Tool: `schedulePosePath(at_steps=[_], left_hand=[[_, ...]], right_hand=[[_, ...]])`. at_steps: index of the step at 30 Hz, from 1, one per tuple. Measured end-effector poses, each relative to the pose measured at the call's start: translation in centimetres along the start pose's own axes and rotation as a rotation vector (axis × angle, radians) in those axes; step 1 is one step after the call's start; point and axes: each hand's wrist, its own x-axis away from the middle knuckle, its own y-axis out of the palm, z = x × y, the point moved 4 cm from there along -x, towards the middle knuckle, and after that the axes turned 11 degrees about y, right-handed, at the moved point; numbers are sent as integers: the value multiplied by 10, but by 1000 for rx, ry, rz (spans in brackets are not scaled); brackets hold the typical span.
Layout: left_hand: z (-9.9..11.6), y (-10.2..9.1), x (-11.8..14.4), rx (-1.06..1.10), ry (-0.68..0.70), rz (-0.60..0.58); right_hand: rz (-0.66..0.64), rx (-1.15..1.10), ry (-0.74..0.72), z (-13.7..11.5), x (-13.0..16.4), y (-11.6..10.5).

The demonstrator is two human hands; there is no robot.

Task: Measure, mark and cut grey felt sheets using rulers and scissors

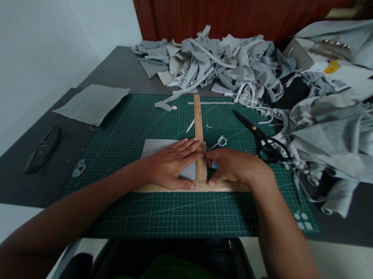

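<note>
A grey fabric square [159, 150] lay flat on the green cutting mat [132, 121], against a wooden L-shaped ruler [199, 122].

Sewing workshop, cutting mat [145, 218], fabric scraps [226, 65], scissors [261, 137]

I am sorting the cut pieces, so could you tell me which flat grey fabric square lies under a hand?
The grey fabric square on the green cutting mat, under the left hand; the other grey square lies untouched on the dark table.

green gridded mat [132, 126], grey fabric sq. [157, 148], tan wood rulers [198, 120], blk scissors [261, 137], grey scrap pile [233, 67]
</note>
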Motion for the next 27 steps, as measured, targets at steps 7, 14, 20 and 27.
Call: schedulePosePath(at_steps=[7, 14, 20, 27], left_hand=[[-2, 1, 0, -10, -2, -7], [-1, 0, -1, 6, -11, -21], [-1, 0, 0, 21, -9, -9], [-2, 0, 0, 34, 1, 14]], right_hand=[[-1, 11, 28, -2, 1, -1], [1, 3, -8, 1, -3, 2], [3, -5, 7, 1, -2, 1], [10, 12, 11, -2, -1, 0]])
